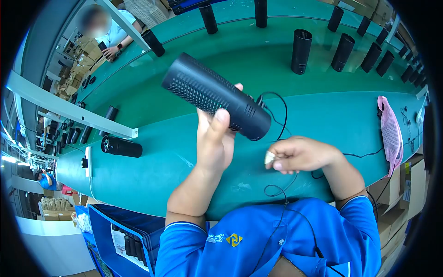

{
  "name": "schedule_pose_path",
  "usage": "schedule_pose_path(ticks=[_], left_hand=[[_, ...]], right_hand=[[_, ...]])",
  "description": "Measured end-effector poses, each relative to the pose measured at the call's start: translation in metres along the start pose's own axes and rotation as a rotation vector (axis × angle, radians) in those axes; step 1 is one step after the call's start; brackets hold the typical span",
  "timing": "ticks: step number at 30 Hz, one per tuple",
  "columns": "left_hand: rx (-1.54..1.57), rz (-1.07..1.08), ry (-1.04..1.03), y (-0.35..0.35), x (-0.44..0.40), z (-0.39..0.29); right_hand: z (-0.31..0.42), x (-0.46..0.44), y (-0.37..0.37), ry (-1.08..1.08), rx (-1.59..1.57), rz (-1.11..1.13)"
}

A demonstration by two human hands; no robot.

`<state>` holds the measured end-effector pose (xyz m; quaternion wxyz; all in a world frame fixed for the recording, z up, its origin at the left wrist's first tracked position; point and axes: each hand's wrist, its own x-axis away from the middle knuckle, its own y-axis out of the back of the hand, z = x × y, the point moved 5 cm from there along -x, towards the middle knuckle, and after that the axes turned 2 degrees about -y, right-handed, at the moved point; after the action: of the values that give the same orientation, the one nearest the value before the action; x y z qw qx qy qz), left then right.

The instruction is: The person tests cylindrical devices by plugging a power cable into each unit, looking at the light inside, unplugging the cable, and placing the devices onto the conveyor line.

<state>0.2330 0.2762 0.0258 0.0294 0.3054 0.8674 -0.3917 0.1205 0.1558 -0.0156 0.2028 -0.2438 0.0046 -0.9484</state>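
Note:
My left hand (pixel 214 134) is wrapped round a black cylindrical device (pixel 217 97) with a perforated grille, lifted above the bench and tilted. Its grille end points up and left, and a small green light shows near my thumb. A black cable (pixel 284 108) joins the device close to its lower end. Right of the device, my right hand (pixel 300 154) is closed, its fingers curled together and apart from the device. Something white (pixel 269 158) shows at its fingertips; whether it is a covering or a held piece, I cannot tell.
Several black cylinders (pixel 302 51) stand upright on the green belt (pixel 258 60) beyond the bench. Another cylinder (pixel 122 146) lies at left near a metal post (pixel 74 106). A pink mesh item (pixel 391 134) is at right. A person (pixel 115 34) sits across the belt. Blue bin (pixel 104 226) below left.

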Motion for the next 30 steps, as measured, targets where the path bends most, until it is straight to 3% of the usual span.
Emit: schedule_pose_path(ticks=[4,5,9,14,19,30], left_hand=[[-0.040,0.070,0.202,0.014,-0.002,0.022],[-0.039,0.071,0.204,0.014,-0.001,0.022],[-0.417,0.559,-0.060,-0.006,0.017,0.018],[-0.521,0.714,-0.362,-0.029,0.025,0.005],[-0.619,0.844,-0.570,-0.039,0.034,0.001],[-0.666,0.815,-0.509,-0.036,0.029,0.005]], right_hand=[[0.036,0.037,0.007,0.658,0.459,-0.591],[0.037,0.037,0.007,0.657,0.460,-0.593],[0.050,0.041,0.006,0.857,0.846,-0.913],[0.044,0.043,0.006,0.620,0.724,-0.662],[0.043,0.043,0.007,0.664,0.806,-0.599],[0.046,0.037,0.001,0.644,1.080,-0.673]])
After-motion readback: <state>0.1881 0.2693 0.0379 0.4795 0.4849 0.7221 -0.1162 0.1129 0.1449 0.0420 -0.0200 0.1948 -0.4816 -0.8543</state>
